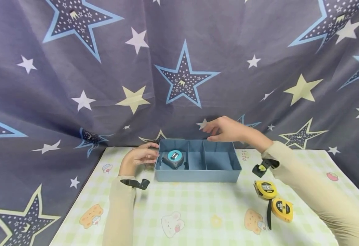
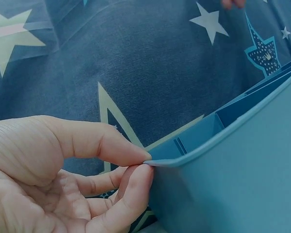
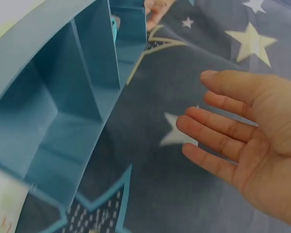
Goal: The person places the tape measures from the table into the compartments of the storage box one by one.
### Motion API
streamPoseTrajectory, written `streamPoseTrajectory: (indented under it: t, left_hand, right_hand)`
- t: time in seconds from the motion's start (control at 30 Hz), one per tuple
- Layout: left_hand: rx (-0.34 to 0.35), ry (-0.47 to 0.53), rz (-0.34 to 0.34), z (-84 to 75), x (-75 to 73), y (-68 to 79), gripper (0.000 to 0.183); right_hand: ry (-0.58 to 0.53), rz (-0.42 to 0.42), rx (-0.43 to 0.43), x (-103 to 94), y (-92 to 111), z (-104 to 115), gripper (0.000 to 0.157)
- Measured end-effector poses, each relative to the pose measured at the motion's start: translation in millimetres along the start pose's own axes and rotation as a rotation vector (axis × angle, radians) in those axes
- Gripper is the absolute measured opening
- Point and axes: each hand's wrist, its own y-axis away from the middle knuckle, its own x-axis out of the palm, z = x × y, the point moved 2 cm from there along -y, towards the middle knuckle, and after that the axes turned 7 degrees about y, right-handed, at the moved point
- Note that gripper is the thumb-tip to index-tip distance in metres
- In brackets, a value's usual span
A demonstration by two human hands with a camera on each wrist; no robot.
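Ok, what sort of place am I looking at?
Probably a makeshift indoor tabletop workspace: a star-print fabric backdrop hangs behind a checked, cartoon-print tablecloth, on which stands a blue-gray compartment box. The wider room is hidden.

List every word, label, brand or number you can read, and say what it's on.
"life": pinkish lettering on the tablecloth, beside the blue box.
Teal-topped tape measure in the box: label too small to read.
Two yellow tape measures: label markings too small to read.
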Motion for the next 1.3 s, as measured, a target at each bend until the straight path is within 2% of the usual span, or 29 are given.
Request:
streamPoseTrajectory:
  t: [0.2,0.3,0.5,0.67,0.8,1.1,1.3]
  left_hand:
    - [0.014,0.006,0.008,-1.9,-1.7,-5.2,0.053]
    - [0.0,-0.012,0.014,0.5,-0.9,-8.8,0.053]
    - [-0.003,-0.009,-0.006,1.1,-3.1,-7.8,0.055]
    - [0.005,-0.018,-0.01,0.4,-1.5,-7.2,0.056]
    - [0.015,-0.023,0.001,-1.0,0.2,-5.5,0.055]
    - [-0.008,0.022,-0.007,-1.3,-0.9,-6.6,0.048]
    - [-0.024,0.016,-0.014,-1.3,1.6,-8.2,0.051]
  right_hand:
    - [-0.001,-0.029,0.068,-9.7,43,-19,0.031]
    - [0.001,-0.021,0.086,-6.4,65,-28,0.031]
    - [-0.031,0.021,0.128,3.9,91,-41,0.033]
    - [0.007,0.087,0.126,10.0,107,-45,0.039]
    - [0.017,0.17,0.125,15.8,116,-49,0.047]
    - [0.007,0.382,0.211,39.1,135,-60,0.062]
    - [-0.044,0.419,0.25,53.3,148,-66,0.065]
